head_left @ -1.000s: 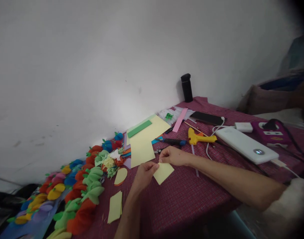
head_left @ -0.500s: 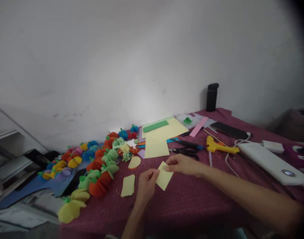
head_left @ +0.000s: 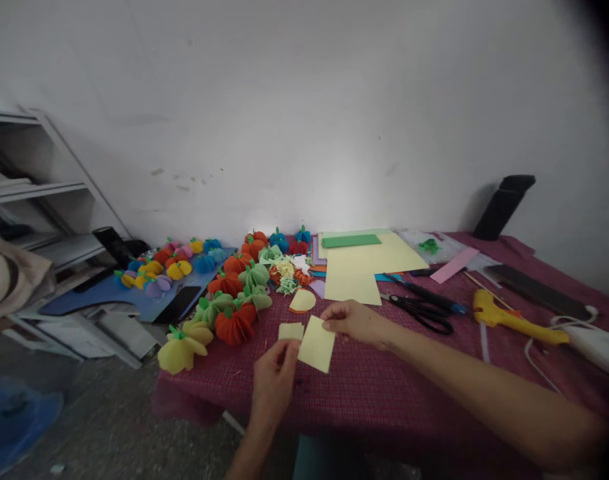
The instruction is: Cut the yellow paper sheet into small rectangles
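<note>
A small pale yellow paper piece (head_left: 316,344) hangs just above the maroon tablecloth (head_left: 384,387), held between both hands. My left hand (head_left: 273,379) pinches its lower left edge, fingers closed. My right hand (head_left: 353,321) pinches its upper right corner, fingers closed. Another yellow cut piece (head_left: 290,331) lies just left of it, and a rounded yellow piece (head_left: 302,301) lies beyond.
Paper pumpkins (head_left: 234,313) in several colours crowd the table's left. Yellow sheets (head_left: 357,267) with a green strip (head_left: 351,241), scissors (head_left: 424,313), a yellow glue gun (head_left: 509,315), a pink strip (head_left: 454,265), a phone (head_left: 537,291) and a black bottle (head_left: 502,207) lie further back and right. Shelves (head_left: 29,200) stand left.
The view has swung left, showing shelves and floor. Both hands keep the yellow piece and have shifted slightly; the paper is now turned more upright.
</note>
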`<move>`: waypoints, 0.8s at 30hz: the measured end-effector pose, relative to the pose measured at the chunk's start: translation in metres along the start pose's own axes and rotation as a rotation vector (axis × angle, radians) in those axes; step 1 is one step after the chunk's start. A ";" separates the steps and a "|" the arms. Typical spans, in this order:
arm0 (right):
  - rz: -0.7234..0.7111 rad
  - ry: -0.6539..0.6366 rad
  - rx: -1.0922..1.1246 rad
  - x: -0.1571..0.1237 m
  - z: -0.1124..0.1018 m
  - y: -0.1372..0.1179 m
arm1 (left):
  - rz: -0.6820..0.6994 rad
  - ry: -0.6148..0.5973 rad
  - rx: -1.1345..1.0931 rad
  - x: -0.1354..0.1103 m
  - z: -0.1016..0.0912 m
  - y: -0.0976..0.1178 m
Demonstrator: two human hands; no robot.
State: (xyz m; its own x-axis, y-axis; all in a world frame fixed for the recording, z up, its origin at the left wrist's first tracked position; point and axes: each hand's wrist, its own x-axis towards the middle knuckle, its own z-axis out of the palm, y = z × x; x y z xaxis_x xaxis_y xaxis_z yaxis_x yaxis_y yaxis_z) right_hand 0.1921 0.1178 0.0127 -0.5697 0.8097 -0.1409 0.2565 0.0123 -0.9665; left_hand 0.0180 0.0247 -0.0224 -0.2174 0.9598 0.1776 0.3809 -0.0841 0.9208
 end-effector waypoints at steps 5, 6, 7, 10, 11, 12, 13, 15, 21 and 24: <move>0.063 -0.018 -0.006 0.042 0.020 -0.005 | 0.080 0.279 0.136 0.009 -0.040 -0.032; 0.078 -0.027 -0.014 0.049 0.024 -0.005 | 0.111 0.280 0.190 0.009 -0.043 -0.038; 0.090 -0.035 -0.020 0.055 0.028 -0.004 | 0.144 0.270 0.239 0.009 -0.045 -0.044; 0.118 -0.051 -0.025 0.065 0.037 -0.002 | 0.211 0.229 0.304 0.005 -0.045 -0.052; 0.117 -0.056 -0.017 0.066 0.039 -0.001 | 0.204 0.230 0.289 0.004 -0.044 -0.051; 0.110 -0.066 0.000 0.067 0.040 -0.001 | 0.179 0.236 0.255 0.003 -0.043 -0.049; 0.094 -0.079 0.023 0.066 0.040 -0.001 | 0.139 0.234 0.207 0.003 -0.041 -0.045; 0.036 -0.109 0.077 0.064 0.041 -0.004 | 0.042 0.193 0.097 0.007 -0.039 -0.037; -0.142 -0.165 0.079 0.050 0.040 -0.016 | -0.062 -0.012 -0.096 0.023 -0.027 -0.015; -0.153 -0.166 0.002 0.046 0.037 -0.017 | -0.042 -0.082 -0.140 0.026 -0.019 -0.010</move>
State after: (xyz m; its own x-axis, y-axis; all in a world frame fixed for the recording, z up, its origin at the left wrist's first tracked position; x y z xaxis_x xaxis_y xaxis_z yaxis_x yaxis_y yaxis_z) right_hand 0.1326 0.1329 0.0146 -0.7224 0.6910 -0.0262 0.1560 0.1259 -0.9797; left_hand -0.0084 0.0455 -0.0204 -0.1546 0.9813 0.1145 0.2427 -0.0746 0.9672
